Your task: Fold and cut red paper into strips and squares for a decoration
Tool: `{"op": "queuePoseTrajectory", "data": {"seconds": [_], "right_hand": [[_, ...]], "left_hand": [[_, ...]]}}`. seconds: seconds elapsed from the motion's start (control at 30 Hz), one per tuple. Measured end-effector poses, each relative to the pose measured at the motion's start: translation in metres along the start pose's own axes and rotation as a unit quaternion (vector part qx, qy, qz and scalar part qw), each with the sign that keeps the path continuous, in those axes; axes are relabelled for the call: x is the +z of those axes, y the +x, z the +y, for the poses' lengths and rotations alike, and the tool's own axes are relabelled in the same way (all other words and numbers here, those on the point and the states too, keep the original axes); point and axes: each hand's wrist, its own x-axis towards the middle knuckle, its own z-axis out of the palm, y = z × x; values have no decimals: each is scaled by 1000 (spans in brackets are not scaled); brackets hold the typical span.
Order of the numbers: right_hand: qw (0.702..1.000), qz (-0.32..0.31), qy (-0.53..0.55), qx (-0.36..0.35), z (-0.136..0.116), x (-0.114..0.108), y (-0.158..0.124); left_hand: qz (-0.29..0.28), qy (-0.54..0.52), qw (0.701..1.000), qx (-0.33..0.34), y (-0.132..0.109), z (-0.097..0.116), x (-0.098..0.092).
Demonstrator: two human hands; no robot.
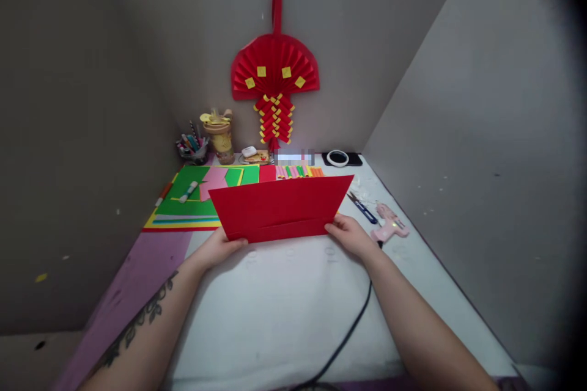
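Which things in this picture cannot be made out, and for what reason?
In the head view:
Most fingers of the left hand and right hand: hidden behind the held sheet.
Lower end of the cable: cut off by the bottom edge.
Any marks on the yellow squares: too small to read.

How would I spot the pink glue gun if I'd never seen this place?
Find the large red sheet held above the white table. Just right of the right hand lies the glue gun. Its chunky, pale-pink body sets it apart from the slim, dark-blue snips beside it.
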Motion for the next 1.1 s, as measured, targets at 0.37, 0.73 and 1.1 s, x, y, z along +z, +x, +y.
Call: {"op": "queuePoseTrajectory", "data": {"seconds": [0.37, 0.73, 1.1], "right_hand": [[995, 14, 72, 64, 1, 4, -4], [999, 39, 13, -24, 0, 9, -7], [996, 64, 58, -38, 3, 9, -9]], "left_hand": [[-41, -158, 985, -65, -4, 3, 0], [16, 3, 1000, -7, -4, 2, -10], [13, 61, 998, 3, -12, 5, -12]]}}
